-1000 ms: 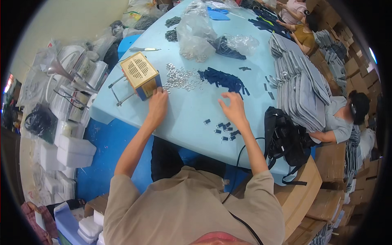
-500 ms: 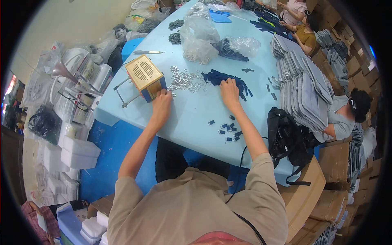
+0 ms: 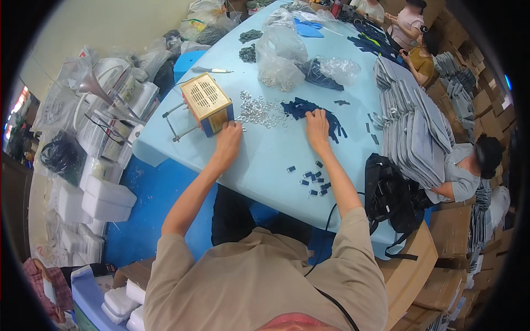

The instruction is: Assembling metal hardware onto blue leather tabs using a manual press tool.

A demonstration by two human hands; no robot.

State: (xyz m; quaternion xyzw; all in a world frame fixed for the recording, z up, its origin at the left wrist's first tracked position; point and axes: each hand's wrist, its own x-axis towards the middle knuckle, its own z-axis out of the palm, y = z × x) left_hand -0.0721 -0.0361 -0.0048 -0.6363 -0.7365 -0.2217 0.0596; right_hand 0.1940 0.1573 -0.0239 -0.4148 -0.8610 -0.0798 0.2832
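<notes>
My left hand (image 3: 228,140) rests at the near right corner of a wooden box device (image 3: 208,105) with a slotted top and blue sides. Its fingers are curled closed by the edge of a pile of small silver metal rings (image 3: 259,113); what they hold is hidden. To the right, my right hand (image 3: 317,132) has its fingers pinched at the near edge of a heap of dark blue fabric strips (image 3: 298,107). Closer to me lie several small dark loops with metal rings (image 3: 314,177).
A metal frame (image 3: 175,124) juts from the box's left side. Clear plastic bags (image 3: 281,52) stand farther back. At the right are a black bag (image 3: 386,190) and stacked grey fabric panels (image 3: 411,118), with a co-worker (image 3: 464,165) beside them. Other people sit at the far right.
The whole view has shifted slightly, so the table sits farther right and lower. Both hands stay at nearly the same spots beside the box and the strips.
</notes>
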